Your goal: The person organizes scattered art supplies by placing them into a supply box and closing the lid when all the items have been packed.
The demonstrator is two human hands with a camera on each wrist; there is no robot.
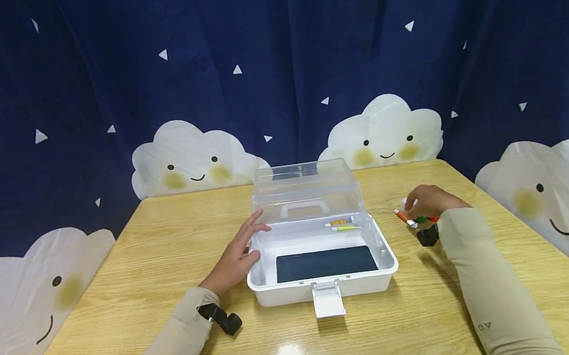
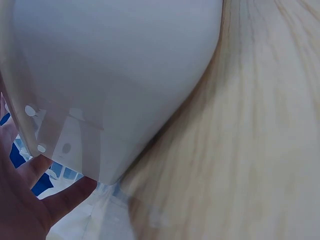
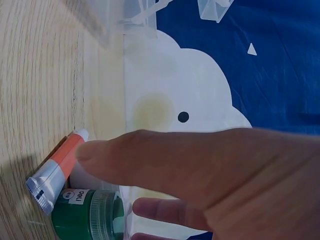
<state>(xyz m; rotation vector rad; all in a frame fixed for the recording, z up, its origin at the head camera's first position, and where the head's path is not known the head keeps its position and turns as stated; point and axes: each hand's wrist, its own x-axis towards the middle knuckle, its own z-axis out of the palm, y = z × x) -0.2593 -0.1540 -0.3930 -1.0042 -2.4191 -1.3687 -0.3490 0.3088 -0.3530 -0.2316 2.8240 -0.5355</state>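
A white plastic box [image 1: 281, 296] stands with its clear lid [image 1: 306, 183] raised. Inside lie an orange tube [image 1: 340, 221], a yellow tube [image 1: 346, 228] and a dark flat panel [image 1: 325, 264]. My left hand [image 1: 238, 257] rests at the box's left rim, fingers spread and fingertips against the wall. To the right of the box, my right hand [image 1: 426, 202] reaches down over small paint containers. Its thumb [image 3: 117, 157] lies beside an orange-and-silver tube [image 3: 60, 167] and above a green jar [image 3: 75, 220]. A whitish object partly shows behind the thumb; I cannot tell whether the hand grips it.
The box's front latch [image 1: 328, 300] hangs down over the wooden table [image 1: 384, 329]. Another red-orange piece [image 1: 432, 219] shows under the right wrist. A dark blue curtain [image 1: 267, 17] with white clouds surrounds the table's back and sides.
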